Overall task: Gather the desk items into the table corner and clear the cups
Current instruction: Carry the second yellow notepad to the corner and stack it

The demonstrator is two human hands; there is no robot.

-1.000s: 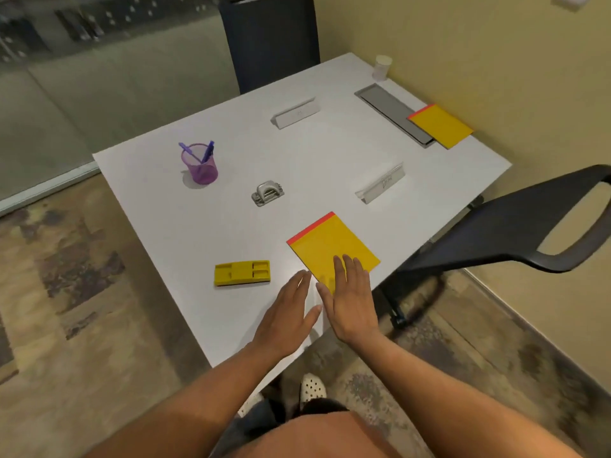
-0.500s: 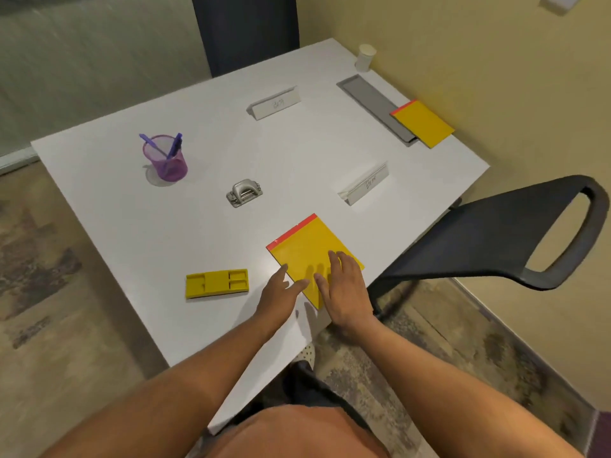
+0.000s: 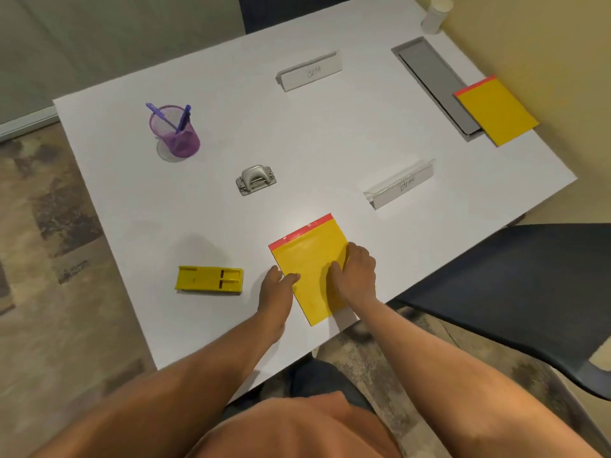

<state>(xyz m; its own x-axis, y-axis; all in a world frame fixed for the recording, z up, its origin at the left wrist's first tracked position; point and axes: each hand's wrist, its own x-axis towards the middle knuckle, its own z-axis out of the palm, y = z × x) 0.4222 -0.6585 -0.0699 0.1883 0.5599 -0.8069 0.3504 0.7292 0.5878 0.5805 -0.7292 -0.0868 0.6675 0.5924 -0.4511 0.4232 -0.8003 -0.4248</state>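
Person seen from above, both forearms bare to past the elbow, no sleeves, watch or rings showed, left hand (image 3: pixel 276 285) and right hand (image 3: pixel 357 276) ungloved, orange-peach top (image 3: pixel 297 428), dark trousers (image 3: pixel 317 381).

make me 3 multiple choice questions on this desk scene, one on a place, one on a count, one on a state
1. Where is the white cup?
A. at the far right corner of the table
B. beside the hole punch
C. on the chair

2. How many yellow notepads are on the table?
A. one
B. two
C. four

3. What are the hands doing?
A. both hang clear of the table
B. both are at the near notepad
C. each holds a pen

Answers:
1. A, it stands at the far right corner, beyond the grey tray.
2. B, one lies near, the far notepad overlaps the tray.
3. B, the left hand touches its left edge and the right hand rests on it.
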